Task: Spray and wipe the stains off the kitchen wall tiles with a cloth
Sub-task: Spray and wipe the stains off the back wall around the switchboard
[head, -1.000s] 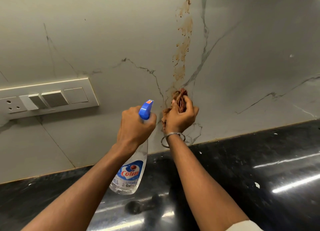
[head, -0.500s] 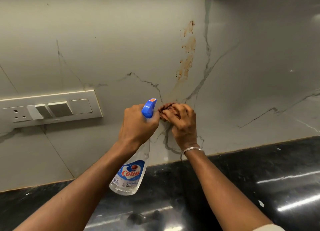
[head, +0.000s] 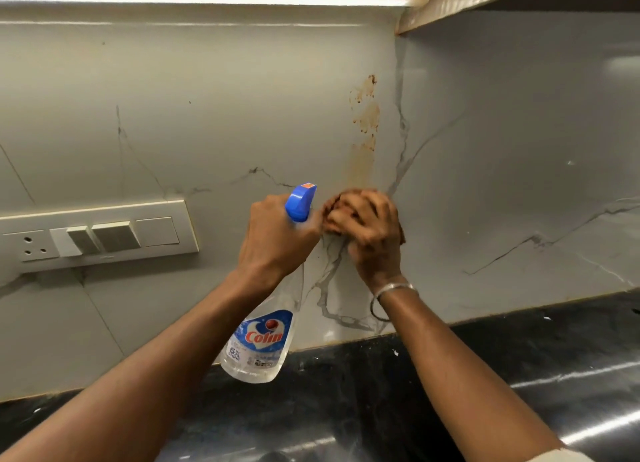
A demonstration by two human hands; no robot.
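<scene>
Above the back edge of the black worktop point(head: 519, 375), left hand point(head: 277, 240) grips the Colin spray bottle point(head: 263, 337) by the neck; clear liquid inside, level unreadable. Right hand point(head: 367, 229) clenches the brown cloth point(head: 349, 192) against the wall tiles point(head: 242, 115), at the foot of the stain point(head: 365, 122). Lower streak looks faint, upper blotches remain. Roughly halfway, I'd say.

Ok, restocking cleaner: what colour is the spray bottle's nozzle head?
The nozzle head is blue with an orange tip; head view.
</scene>
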